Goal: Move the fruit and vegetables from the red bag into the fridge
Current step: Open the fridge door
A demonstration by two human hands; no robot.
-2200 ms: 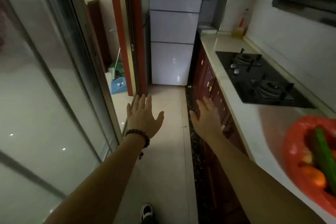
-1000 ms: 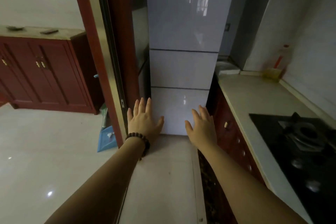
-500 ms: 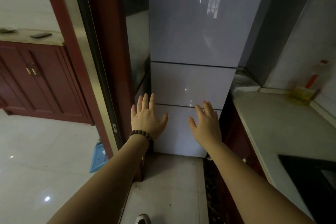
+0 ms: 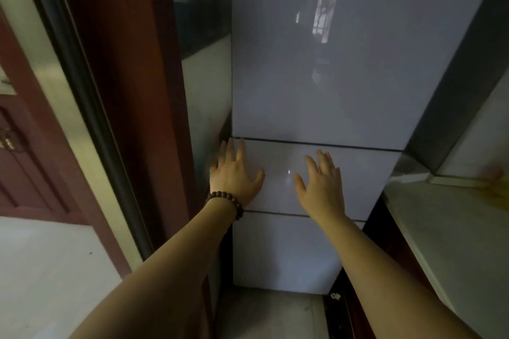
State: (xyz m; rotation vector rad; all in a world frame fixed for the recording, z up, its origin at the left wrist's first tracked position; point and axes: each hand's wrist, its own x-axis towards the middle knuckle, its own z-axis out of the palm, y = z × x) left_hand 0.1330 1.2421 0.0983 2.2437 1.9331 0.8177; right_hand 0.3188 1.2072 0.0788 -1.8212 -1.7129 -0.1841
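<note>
Nearest are the two bare forearms, reaching forward with nothing carried. The left hand [image 4: 234,173], with a bead bracelet [image 4: 227,202] at the wrist, has its fingers straight and spread at the left edge of the fridge [image 4: 316,77]; the right hand [image 4: 321,184] is likewise flat with fingers apart, and whether either palm actually touches the glossy door cannot be told. Beyond them the fridge stands upright, long axis vertical, its closed front facing the person, wedged between a red door frame [image 4: 132,91] and the counter [image 4: 446,228]. The red bag and produce are out of view. The smooth panels show no handle, so fingers could slip off the seam, or the wrong compartment could get pulled; the door may also swing against the frame.
</note>
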